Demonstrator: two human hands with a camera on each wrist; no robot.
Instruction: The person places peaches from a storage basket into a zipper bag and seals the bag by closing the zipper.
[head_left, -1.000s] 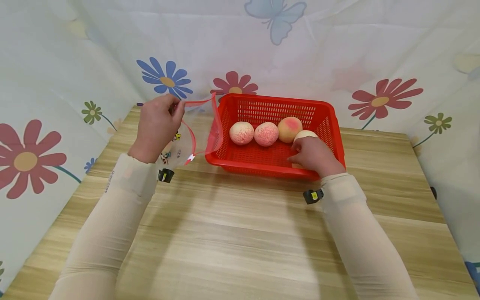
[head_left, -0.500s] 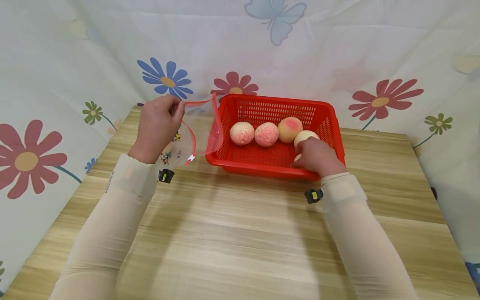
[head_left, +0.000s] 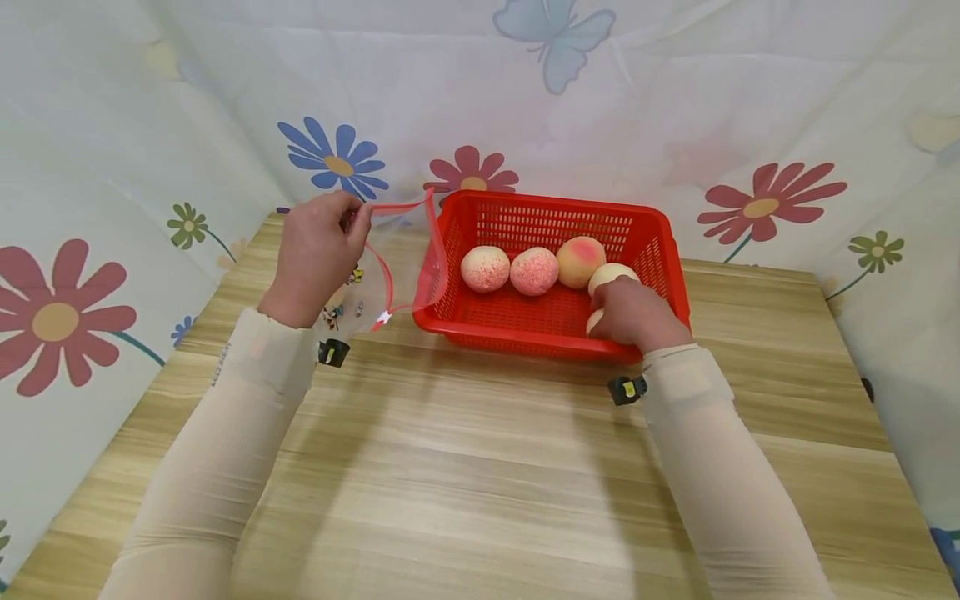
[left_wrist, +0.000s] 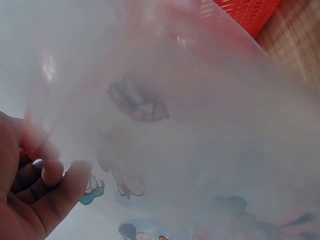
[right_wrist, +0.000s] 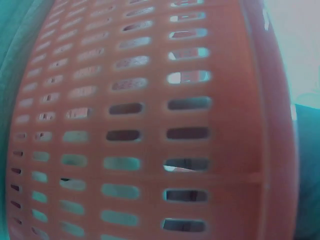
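My left hand [head_left: 318, 254] pinches the top edge of a clear zip bag [head_left: 408, 271] with red trim, a white slider and cartoon prints. The bag's mouth gapes toward the basket; in the left wrist view the cloudy film of the bag [left_wrist: 200, 135] fills most of the picture. My right hand [head_left: 637, 312] reaches into the red basket [head_left: 525, 343], its fingers curled round a pale peach [head_left: 595, 322] that they mostly hide. Just beyond those fingers lies a cream peach [head_left: 611, 272]. The basket's slotted wall [right_wrist: 230, 125] blocks the hand in the right wrist view.
A speckled pale peach [head_left: 485, 269], a speckled pink peach [head_left: 534, 271] and a yellowish peach with a pink blush [head_left: 581, 261] lie in a row in the basket. Under everything is a wood-grain table [head_left: 465, 467]. A flowered cloth [head_left: 600, 125] hangs behind and at both sides.
My right hand has shifted slightly rightward within the basket and its fingers have drawn in round the pale peach. The left hand and the bag stay in place.
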